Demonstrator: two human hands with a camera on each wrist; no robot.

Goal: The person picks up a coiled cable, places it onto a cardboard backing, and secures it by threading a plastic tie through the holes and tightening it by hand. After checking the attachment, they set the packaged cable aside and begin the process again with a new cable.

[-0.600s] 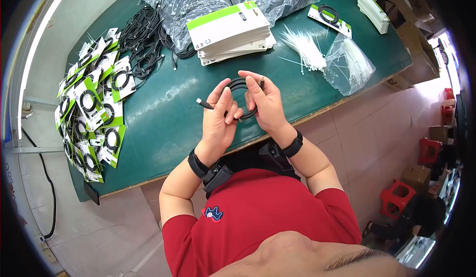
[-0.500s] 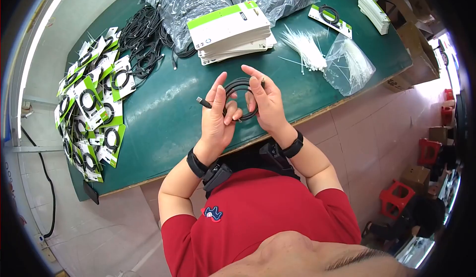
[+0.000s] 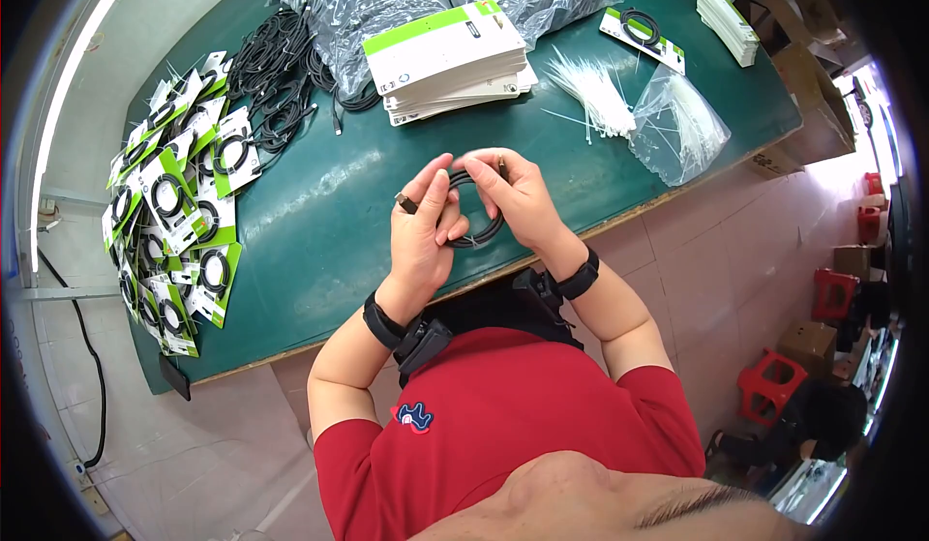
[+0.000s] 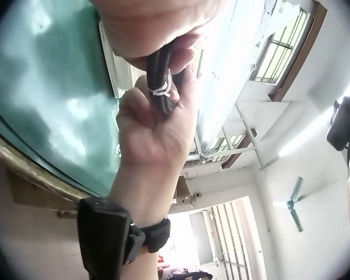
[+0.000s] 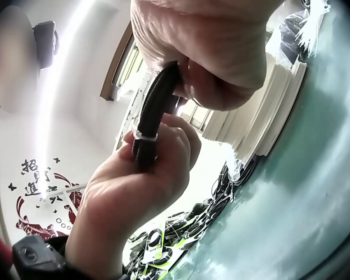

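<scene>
Both hands hold a small coil of black cable (image 3: 474,220) above the near edge of the green table (image 3: 319,222). My left hand (image 3: 426,226) grips the coil's left side, and a metal plug (image 3: 404,202) sticks out past its fingers. My right hand (image 3: 513,197) pinches the coil's top and right side. In the left wrist view the coil (image 4: 162,81) shows a white tie (image 4: 161,90) round its strands. The right wrist view shows the same coil (image 5: 154,111) and tie (image 5: 144,136) between the two hands.
A stack of white and green packing cards (image 3: 450,57) lies ahead. Loose black cables (image 3: 276,86) and clear bags lie at the back. Packed cables on cards (image 3: 179,202) pile up at the left. White cable ties (image 3: 595,91) and a bag of them (image 3: 677,125) sit at the right.
The fingers of both hands, spread wide before, have closed in on the coil. The coil has been squeezed smaller and the plug end has drawn closer to the left hand.
</scene>
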